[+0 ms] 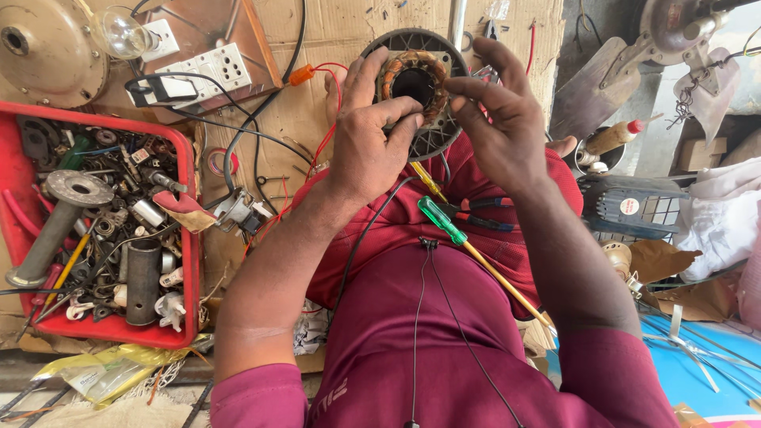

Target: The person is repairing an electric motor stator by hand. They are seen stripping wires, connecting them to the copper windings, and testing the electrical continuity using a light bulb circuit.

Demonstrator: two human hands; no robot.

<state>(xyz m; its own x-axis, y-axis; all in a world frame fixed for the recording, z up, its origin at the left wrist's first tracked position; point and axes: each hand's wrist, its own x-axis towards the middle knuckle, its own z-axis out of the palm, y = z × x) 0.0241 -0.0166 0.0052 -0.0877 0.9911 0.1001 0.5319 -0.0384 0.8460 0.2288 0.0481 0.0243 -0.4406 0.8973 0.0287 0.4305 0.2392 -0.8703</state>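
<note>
above the lap, near the far edge of the cardboard sheet (317, 119) on the floor, both hands hold a round fan motor part (415, 91), a dark ribbed wheel with a ring of copper winding around its open middle. the left hand (371, 150) is clenched on its near left side, thumb and forefinger pinching the winding, and the right hand (499, 127) grasps the right side with the fingers curled over the rim. a thin red wire (329, 95) runs off the part toward an orange connector (301, 75). on the lap lie a green-handled screwdriver (468, 254) and pliers (476, 215) with red and blue grips, both untouched. at the left edge sits a red tray (186, 238) of loose metal bits, with a white socket board (206, 71) and a bulb (120, 32) in the far left corner. the step in hand looks like checking or dressing the winding by touch, with the tools laid aside. the next move would call for steady fingertips, since the copper strands are fine and the trailing wire could snag if the part is turned carelessly.
</note>
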